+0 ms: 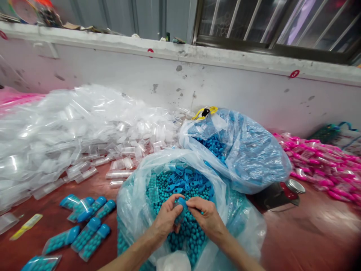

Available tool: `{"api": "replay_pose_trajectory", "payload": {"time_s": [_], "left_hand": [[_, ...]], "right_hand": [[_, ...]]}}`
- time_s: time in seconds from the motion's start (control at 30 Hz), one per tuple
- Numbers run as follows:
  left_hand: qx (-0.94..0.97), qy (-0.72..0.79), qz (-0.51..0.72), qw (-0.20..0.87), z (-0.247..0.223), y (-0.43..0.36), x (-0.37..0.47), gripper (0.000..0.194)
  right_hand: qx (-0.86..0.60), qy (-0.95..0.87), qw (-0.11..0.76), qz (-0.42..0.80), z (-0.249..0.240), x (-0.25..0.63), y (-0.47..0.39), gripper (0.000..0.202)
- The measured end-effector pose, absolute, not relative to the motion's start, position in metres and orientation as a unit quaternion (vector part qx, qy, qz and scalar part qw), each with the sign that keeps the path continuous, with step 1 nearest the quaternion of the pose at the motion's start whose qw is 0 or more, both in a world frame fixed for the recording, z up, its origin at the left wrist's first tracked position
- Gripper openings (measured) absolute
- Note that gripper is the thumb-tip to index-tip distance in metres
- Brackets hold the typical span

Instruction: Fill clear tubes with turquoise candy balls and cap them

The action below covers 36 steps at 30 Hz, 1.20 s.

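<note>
Over an open plastic bag full of teal beads, my left hand is closed around a small blue-capped container. Its body is mostly hidden by my fingers. My right hand has thumb and forefinger pinched at the container's blue cap, on its right side. Loose blue caps lie on the beads just beyond my hands. A clear empty container rests at the left inside the bag.
Left on the red table lie several filled containers and a yellow-handled tool. Behind are a heap of clear containers and a bag of blue caps. At right stand a metal-lidded container and pink packages.
</note>
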<state>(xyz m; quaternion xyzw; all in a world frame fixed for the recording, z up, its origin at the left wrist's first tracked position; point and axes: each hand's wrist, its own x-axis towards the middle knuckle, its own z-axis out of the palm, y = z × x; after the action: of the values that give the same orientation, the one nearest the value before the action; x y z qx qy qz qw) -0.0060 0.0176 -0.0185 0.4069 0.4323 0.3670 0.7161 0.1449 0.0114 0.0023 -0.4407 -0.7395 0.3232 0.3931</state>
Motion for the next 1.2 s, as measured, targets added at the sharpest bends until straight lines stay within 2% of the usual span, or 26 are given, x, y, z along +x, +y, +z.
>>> {"api": "replay_pose_trajectory", "payload": {"time_s": [0.1, 0.17, 0.23, 0.33, 0.47, 0.63, 0.8, 0.9, 1.07, 1.2], "left_hand": [[0.417, 0.433, 0.378, 0.704, -0.02, 0.018, -0.006, 0.047], [0.437, 0.425, 0.363, 0.705, -0.019, 0.019, -0.008, 0.048], [0.451, 0.403, 0.342, 0.719, -0.017, 0.02, -0.011, 0.051], [0.457, 0.379, 0.326, 0.736, -0.015, 0.019, -0.013, 0.051], [0.435, 0.358, 0.333, 0.756, -0.013, 0.017, -0.014, 0.047], [0.338, 0.343, 0.373, 0.793, -0.008, 0.02, -0.022, 0.042], [0.31, 0.351, 0.375, 0.8, -0.006, 0.022, -0.029, 0.04], [0.346, 0.355, 0.373, 0.784, -0.011, 0.021, -0.028, 0.042], [0.467, 0.391, 0.345, 0.714, -0.014, 0.017, -0.029, 0.046], [0.523, 0.424, 0.343, 0.655, -0.009, 0.01, -0.024, 0.046]], "right_hand": [[-0.418, -0.762, 0.377, 0.32, 0.003, 0.147, 0.009, 0.023], [-0.426, -0.736, 0.383, 0.362, 0.001, 0.149, 0.011, 0.018], [-0.462, -0.652, 0.409, 0.44, -0.002, 0.149, 0.016, 0.017], [-0.508, -0.489, 0.451, 0.547, -0.005, 0.146, 0.027, 0.032], [-0.521, -0.367, 0.494, 0.592, 0.003, 0.139, 0.035, 0.045], [-0.462, -0.316, 0.517, 0.648, 0.011, 0.142, 0.024, 0.041], [-0.469, -0.419, 0.455, 0.631, -0.002, 0.14, 0.009, 0.043], [-0.466, -0.467, 0.463, 0.592, -0.005, 0.137, 0.009, 0.037], [-0.506, -0.523, 0.441, 0.526, 0.0, 0.137, 0.02, 0.038], [-0.518, -0.636, 0.383, 0.425, 0.009, 0.136, 0.017, 0.035]]}}
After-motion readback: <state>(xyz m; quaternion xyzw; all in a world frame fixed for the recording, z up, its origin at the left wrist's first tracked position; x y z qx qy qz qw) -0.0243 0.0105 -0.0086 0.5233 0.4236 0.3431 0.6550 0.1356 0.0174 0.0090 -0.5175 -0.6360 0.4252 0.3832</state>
